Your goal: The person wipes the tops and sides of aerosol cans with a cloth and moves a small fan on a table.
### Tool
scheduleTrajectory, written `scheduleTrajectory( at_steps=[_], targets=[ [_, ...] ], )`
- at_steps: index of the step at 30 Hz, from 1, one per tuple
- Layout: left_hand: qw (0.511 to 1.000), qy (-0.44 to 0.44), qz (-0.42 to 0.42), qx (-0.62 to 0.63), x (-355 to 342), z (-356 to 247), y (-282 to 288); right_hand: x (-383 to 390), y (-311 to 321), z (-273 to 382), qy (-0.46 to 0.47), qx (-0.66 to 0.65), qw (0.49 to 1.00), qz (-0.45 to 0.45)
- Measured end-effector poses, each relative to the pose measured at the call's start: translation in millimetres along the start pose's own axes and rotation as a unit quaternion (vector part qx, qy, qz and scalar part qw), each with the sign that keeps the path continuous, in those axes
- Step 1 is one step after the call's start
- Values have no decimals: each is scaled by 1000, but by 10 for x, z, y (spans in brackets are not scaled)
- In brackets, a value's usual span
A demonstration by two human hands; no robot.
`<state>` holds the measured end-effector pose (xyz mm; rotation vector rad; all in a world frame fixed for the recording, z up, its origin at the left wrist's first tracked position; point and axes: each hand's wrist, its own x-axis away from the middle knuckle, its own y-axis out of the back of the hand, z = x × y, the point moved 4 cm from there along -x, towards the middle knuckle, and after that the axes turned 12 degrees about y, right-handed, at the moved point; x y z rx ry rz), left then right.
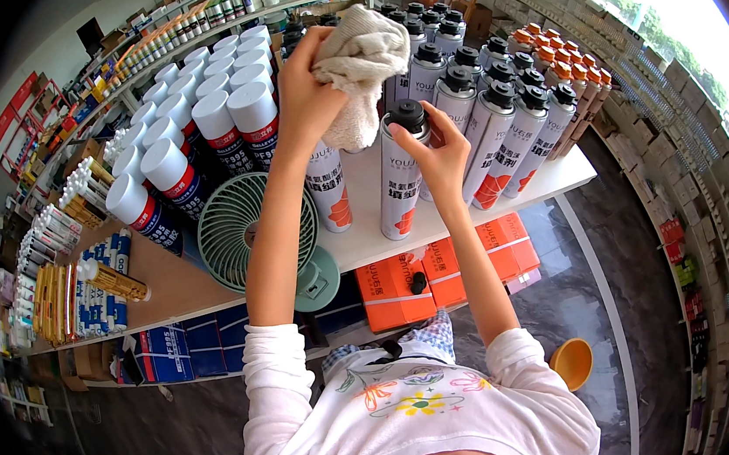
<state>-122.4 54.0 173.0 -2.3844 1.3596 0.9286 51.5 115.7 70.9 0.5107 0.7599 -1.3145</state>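
My left hand point(313, 92) is raised with its fingers closed on a crumpled off-white cloth point(363, 56), held above the cans. My right hand point(442, 148) grips the upper part of a white and grey aerosol can point(401, 191) with a black cap and an orange pattern low down. That can stands upright at the front edge of the white table point(364, 243). Left of it, below the cloth, is a similar can point(332, 197), partly covered by my left arm and the cloth. More black-capped cans point(490, 141) stand close together behind and right of my right hand.
Rows of white-capped dark cans point(215, 119) and a green fan point(246, 230) stand to the left, with tubes point(103, 288) beyond them. Orange cartons point(388, 291) and blue boxes point(166, 352) sit under the table. A yellow bowl point(572, 364) is on the floor; shelves line the right wall.
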Motion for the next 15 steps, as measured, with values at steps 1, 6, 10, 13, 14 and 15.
scheduleTrajectory(
  at_steps=[1,6,10,13,14,15],
  targets=[
    [999,13,-9,30,0,-42,65,8,-18,11,-9,4,1000,14],
    [983,-106,97,-116,28,-227,-46,17,-8,8,1,3,1000,6],
    [935,-120,245,-226,116,-218,-439,9,14,-1,56,26,998,-22],
    [938,-95,241,-230,37,-96,-496,26,18,27,39,37,998,-18],
    [947,-69,226,-219,0,-43,-491,33,22,3,7,64,998,-2],
    [954,-41,212,-208,-25,-18,-484,34,22,-48,8,52,999,1]
  ],
)
